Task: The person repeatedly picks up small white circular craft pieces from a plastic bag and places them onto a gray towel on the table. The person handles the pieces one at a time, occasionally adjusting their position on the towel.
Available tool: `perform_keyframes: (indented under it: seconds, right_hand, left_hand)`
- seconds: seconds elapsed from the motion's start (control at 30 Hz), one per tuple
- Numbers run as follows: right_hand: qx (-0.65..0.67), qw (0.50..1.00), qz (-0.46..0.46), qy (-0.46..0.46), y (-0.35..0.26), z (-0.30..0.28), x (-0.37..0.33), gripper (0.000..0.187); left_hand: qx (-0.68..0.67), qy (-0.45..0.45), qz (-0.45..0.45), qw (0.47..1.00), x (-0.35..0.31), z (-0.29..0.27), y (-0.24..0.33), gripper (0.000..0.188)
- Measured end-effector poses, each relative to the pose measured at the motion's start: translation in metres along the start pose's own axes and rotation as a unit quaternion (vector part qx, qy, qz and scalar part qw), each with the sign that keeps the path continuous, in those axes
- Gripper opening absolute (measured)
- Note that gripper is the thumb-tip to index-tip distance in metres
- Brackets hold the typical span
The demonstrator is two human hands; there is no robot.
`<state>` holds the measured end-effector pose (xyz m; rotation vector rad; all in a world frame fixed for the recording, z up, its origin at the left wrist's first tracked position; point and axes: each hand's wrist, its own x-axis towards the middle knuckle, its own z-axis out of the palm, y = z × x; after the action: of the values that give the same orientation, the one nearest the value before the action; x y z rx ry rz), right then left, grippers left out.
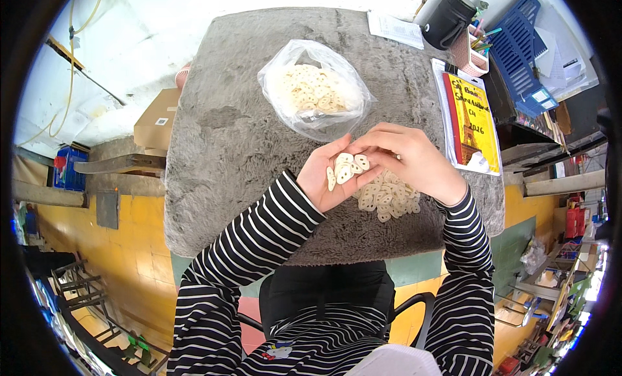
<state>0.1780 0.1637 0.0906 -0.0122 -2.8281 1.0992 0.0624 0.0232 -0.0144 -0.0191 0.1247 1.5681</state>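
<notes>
Two hands meet at frame centre: left hand [330, 175] cupped, palm up, w/ several cream rings [345, 168]. Right hand [408, 157] fingers pinch at them, over a ring pile [389, 200] on grey table [227, 156]. Clear bag [315, 89] above.

- Small cream, flat pieces with holes [345, 167] lie cupped in the upturned left palm.
- A loose pile of the same pieces [389, 200] rests on the grey furry worktop.

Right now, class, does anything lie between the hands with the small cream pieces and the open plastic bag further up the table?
Nothing visible does. The left hand cups a few pieces; the right hand touches them. Only bare grey cloth lies between them and the bag. The loose pile sits under the hands.
</notes>
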Motion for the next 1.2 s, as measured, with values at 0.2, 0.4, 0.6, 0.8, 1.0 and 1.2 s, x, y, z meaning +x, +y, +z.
perform_keyframes:
  seconds: [0.2, 0.4, 0.6, 0.8, 1.0, 1.2]
  right_hand:
    - [-0.014, 0.998, -0.021, 0.054, -0.006, 0.013, -0.009, 0.023]
    - [-0.035, 0.997, -0.035, 0.055, 0.005, 0.006, -0.003, 0.021]
    - [-0.013, 0.997, -0.047, 0.06, 0.001, 0.017, 0.001, 0.016]
    - [-0.028, 0.997, -0.062, 0.046, 0.004, 0.012, 0.005, 0.016]
    - [-0.028, 0.998, -0.049, 0.041, 0.001, 0.006, 0.008, 0.018]
    - [-0.048, 0.997, -0.057, 0.021, -0.001, 0.006, 0.01, 0.018]
  left_hand:
    - [-0.091, -0.087, -0.023, 0.992, -0.002, 0.005, 0.002, 0.057]
    - [-0.046, -0.029, -0.001, 0.999, -0.002, 0.009, 0.001, 0.058]
    - [-0.071, -0.111, 0.006, 0.991, -0.002, 0.002, 0.006, 0.06]
    - [-0.059, -0.081, 0.013, 0.995, 0.0, 0.005, 0.006, 0.055]
    - [-0.073, -0.089, 0.013, 0.993, 0.001, 0.007, 0.007, 0.052]
    - [-0.093, -0.114, 0.017, 0.989, 0.001, -0.001, 0.008, 0.049]
